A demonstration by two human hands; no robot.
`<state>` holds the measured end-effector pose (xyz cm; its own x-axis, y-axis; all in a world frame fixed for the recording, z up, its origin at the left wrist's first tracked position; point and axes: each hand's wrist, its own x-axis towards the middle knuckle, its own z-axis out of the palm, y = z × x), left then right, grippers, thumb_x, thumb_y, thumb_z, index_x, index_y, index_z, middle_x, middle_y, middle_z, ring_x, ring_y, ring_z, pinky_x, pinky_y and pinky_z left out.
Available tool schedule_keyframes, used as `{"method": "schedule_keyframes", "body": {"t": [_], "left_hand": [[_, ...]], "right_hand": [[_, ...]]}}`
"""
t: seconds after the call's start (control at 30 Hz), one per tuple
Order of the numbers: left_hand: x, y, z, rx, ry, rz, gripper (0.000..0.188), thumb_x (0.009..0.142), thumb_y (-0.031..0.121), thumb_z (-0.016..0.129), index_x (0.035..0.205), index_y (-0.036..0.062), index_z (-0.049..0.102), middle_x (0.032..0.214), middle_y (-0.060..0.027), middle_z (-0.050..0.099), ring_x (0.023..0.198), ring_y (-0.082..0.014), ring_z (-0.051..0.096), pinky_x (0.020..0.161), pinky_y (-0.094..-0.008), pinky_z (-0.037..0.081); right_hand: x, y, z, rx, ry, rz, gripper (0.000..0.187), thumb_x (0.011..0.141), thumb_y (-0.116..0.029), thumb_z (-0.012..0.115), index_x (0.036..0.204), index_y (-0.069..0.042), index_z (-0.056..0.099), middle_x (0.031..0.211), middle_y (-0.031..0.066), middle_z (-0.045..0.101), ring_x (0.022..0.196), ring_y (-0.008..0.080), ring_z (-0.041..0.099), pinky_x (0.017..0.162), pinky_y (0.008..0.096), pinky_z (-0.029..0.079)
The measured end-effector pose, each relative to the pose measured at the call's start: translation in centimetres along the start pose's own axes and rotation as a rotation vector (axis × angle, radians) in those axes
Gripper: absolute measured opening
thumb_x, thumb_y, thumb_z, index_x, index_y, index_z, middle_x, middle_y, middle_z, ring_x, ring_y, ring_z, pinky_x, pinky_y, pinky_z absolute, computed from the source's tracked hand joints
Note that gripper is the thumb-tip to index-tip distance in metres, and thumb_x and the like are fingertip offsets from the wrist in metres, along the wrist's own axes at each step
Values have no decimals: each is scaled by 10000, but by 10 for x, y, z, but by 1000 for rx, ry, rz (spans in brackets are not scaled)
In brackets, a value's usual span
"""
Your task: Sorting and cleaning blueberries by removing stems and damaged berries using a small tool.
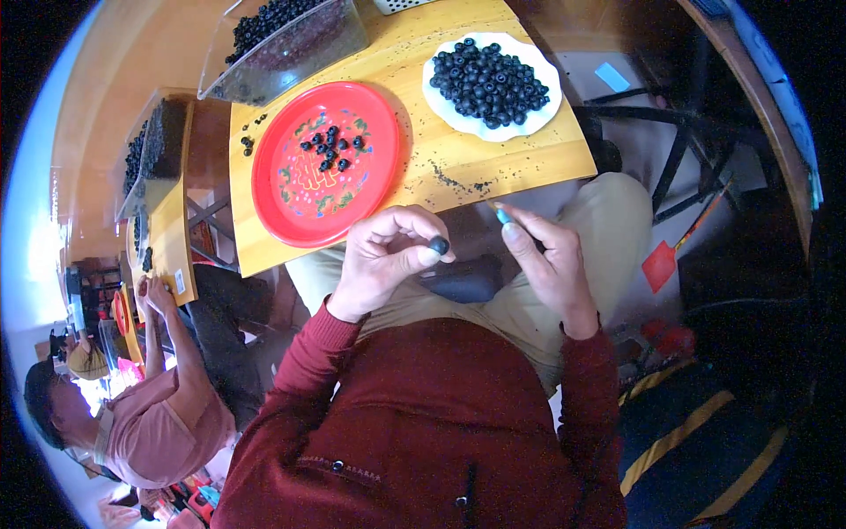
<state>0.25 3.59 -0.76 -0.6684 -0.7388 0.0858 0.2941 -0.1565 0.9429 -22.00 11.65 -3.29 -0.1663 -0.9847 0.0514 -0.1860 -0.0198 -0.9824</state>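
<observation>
My left hand pinches a small blue-black ball, round like a blueberry, between thumb and fingertips. To its right, my right hand is closed on a small teal-handled tool; its thin tip points toward the table edge, and its exact kind is too small to tell. The two hands are apart, above my lap. A red patterned plate beyond my left hand bears several such balls. Heaped with many more balls, a white scalloped plate stands at the far right of the table.
Dark crumbs lie along the near edge of the wooden table. A clear bin of dark balls is at its far left. Leftward, another person works at a second table. A red swatter is at the right.
</observation>
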Motion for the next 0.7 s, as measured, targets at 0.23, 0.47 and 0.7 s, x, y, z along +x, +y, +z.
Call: {"method": "schedule_keyframes", "body": {"t": [0.23,0.47,0.7], "left_hand": [[2,-8,-1,-16,25,-57,160,887,14,702,1034,-5,643,1014,-86,652,892,-168,677,816,-296,558],[2,-11,3,59,1,-89,161,882,-30,687,1037,-10,649,1031,-76,663,919,-148,658,850,-290,534],[-5,-2,8,50,-85,-100,131,876,-40,689,1003,-15,666,1013,-75,670,941,-131,632,856,-279,508]], "right_hand": [[-3,-12,11,119,-55,-99,341,969,-225,634,1146,65,664,1053,206,713,955,230,701,831,323,532],[-2,-21,24,200,-28,-173,321,929,-246,695,1051,49,666,820,107,661,746,135,624,643,286,485],[3,-16,27,444,-109,23,192,928,-149,679,977,37,689,814,24,687,712,61,582,637,249,481]]}}
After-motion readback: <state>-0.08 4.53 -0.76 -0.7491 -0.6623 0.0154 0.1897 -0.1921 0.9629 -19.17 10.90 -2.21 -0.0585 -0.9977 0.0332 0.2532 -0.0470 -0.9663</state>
